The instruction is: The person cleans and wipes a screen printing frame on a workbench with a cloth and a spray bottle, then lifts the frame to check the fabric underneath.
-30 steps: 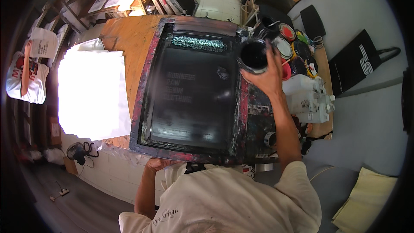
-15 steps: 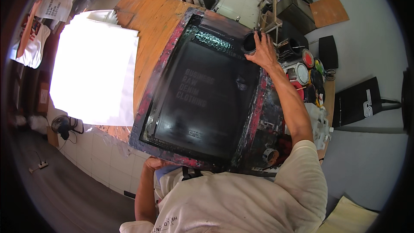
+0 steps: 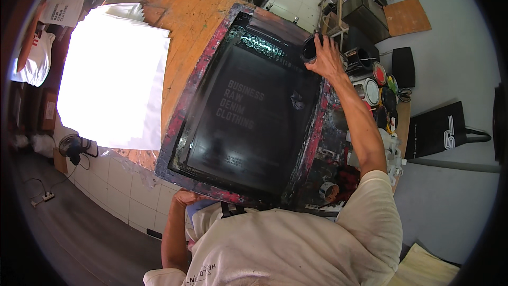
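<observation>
"Right hand (image 3: 329, 62) first: on my feed it is curved and half spread, thumb well apart from the fingers. What's around it, biggest first?"

"I have a wooden table (image 3: 182, 13), then a big dark frame (image 3: 233, 197) with black mesh (image 3: 259, 130), lying on it at a slant. Its near edge is by the person's body, I'd guess so both arms can reach across."

"And the left hand (image 3: 188, 197)?"

"At that near edge. I think it steadies the frame, but its fingers are hidden, so I can't tell its grip."

"Next down?"

"Paper stack (image 3: 114, 79), on the table left of the frame, probably set apart to stay clean. Then the black pot (image 3: 308, 50), at the frame's far right corner."

"Where's that from the right hand?"

"Inside its curve and touching: thumb on the near side, fingers over the rim. That hold seems meant to leave the mouth clear. Whether the pot rests on the frame or hangs above, I can't tell. Smallest are the cans (image 3: 379, 73) just right of the hand, likely for easy reach."
</observation>
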The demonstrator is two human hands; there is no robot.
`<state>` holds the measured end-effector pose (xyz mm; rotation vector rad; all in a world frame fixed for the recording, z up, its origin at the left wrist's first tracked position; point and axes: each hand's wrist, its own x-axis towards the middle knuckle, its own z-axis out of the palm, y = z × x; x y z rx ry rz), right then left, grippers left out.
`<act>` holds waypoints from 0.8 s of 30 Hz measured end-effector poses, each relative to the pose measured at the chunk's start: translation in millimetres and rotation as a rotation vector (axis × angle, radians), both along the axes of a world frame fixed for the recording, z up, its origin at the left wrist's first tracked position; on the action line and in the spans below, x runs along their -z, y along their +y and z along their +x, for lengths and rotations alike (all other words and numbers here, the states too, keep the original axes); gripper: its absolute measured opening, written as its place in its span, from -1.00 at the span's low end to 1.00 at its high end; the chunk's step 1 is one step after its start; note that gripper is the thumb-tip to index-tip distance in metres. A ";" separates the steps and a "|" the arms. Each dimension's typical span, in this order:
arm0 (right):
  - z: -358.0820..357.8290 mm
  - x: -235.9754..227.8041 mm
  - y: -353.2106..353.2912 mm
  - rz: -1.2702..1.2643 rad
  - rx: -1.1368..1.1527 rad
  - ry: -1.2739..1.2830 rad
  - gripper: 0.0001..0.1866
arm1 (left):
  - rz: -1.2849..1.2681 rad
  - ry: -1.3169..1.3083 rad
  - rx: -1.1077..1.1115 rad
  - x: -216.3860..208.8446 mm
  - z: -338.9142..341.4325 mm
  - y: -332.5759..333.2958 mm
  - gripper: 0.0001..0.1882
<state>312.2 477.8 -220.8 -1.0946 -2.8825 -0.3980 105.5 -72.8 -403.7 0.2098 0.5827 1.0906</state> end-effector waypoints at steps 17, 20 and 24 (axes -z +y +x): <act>5.8 -0.9 5.2 -0.009 0.048 -0.092 0.08 | -0.009 0.057 0.053 25.7 -1.8 -11.1 -0.28; 5.5 -3.3 4.2 -0.014 0.051 -0.093 0.08 | 0.008 0.063 0.039 17.0 -0.8 -7.5 -0.26; 8.2 -1.3 7.7 0.009 0.052 -0.091 0.06 | 0.057 0.119 0.056 13.7 -1.2 -6.0 -0.25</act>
